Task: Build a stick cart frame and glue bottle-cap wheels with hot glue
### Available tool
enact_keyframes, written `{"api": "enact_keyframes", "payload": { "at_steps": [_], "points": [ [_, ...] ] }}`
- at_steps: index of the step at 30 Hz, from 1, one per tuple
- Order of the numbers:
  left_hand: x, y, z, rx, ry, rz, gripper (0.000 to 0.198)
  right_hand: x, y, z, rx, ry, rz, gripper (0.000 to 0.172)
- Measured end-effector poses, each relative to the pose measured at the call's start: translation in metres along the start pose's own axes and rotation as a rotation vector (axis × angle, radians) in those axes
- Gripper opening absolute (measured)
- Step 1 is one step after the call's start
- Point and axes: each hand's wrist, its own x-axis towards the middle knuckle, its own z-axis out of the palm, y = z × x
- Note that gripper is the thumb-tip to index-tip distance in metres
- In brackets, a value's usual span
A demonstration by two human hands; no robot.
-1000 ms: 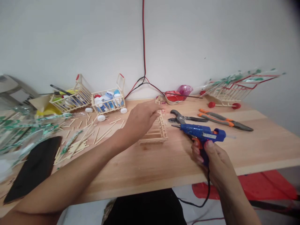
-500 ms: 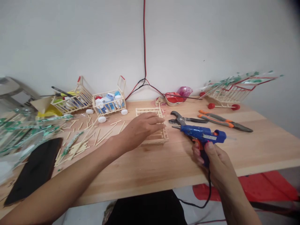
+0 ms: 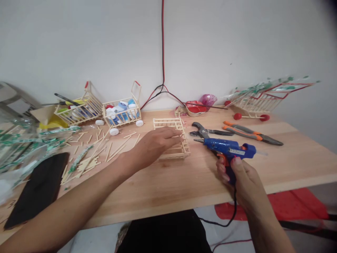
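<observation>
My left hand [image 3: 155,144] rests on a small open frame of wooden sticks [image 3: 172,138] in the middle of the wooden table [image 3: 184,182], with the fingers curled over its near side. My right hand [image 3: 238,177] is wrapped round the handle of a blue glue gun [image 3: 228,149], held just above the table. The gun's nozzle points left toward the frame, a short way off it. Its black cord hangs down past the table's front edge.
Black pliers [image 3: 207,131] and orange-handled pliers [image 3: 250,135] lie behind the gun. Two stick carts [image 3: 121,112] stand at the back left, another [image 3: 260,100] at the back right. Loose sticks [image 3: 92,154], a black phone [image 3: 39,186] and plastic wrappers lie left. A red-black cable [image 3: 163,45] hangs down the wall.
My left hand has drawn back from beyond the stick frame and settled onto it. The right hand with the glue gun has barely moved.
</observation>
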Motion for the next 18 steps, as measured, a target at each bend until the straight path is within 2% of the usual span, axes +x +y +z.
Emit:
{"api": "enact_keyframes", "payload": {
  "at_steps": [4, 10, 14, 18],
  "points": [
    [0.004, -0.001, -0.002, 0.081, -0.011, 0.028, 0.027, 0.000, 0.000, 0.001, 0.003, -0.002, -0.008, 0.042],
    [0.024, -0.006, -0.009, 0.180, -0.093, 0.191, 0.024, 0.001, -0.003, 0.004, 0.005, 0.006, -0.017, 0.041],
    [0.027, -0.010, -0.008, 0.159, -0.151, 0.191, 0.025, -0.001, -0.007, 0.004, 0.012, 0.010, 0.019, 0.040],
    [0.026, -0.015, -0.007, 0.124, -0.152, 0.191, 0.023, -0.003, -0.010, 0.006, 0.037, 0.015, 0.035, 0.041]
  ]
}}
